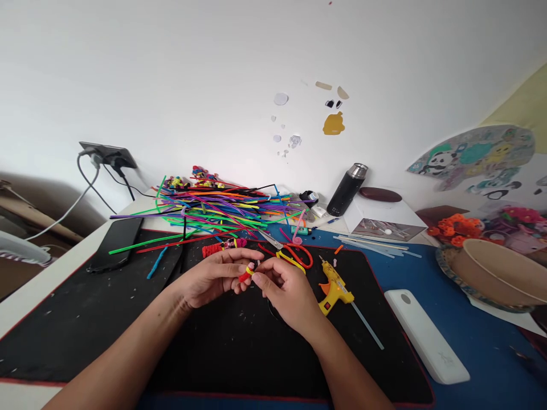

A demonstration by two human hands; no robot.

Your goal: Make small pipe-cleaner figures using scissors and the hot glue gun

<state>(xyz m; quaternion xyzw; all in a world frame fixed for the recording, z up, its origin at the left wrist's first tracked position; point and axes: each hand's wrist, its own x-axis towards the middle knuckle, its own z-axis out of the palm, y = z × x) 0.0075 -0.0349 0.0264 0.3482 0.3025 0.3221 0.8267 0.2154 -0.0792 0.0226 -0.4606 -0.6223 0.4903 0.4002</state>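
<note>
A small pipe-cleaner figure (245,276), red below with a yellow band and a pink and black top, is held up over the black mat (239,353). My left hand (217,276) pinches it from the left between thumb and fingers. From the other side, my right hand (284,287) has its thumb and fingertips closed on the figure's upper part. Just behind the hands lie orange-and-yellow scissors (301,256) and a red, fuzzy wrapped piece (213,249). A yellow glue gun (336,287) with a clear stick rests right of my right hand.
A heap of coloured pipe cleaners (222,208) spreads along the wall. A black phone (115,245) lies left. A black flask (347,189), glue sticks (380,245), a white case (427,336) and a woven-rimmed basket (453,279) are on the right.
</note>
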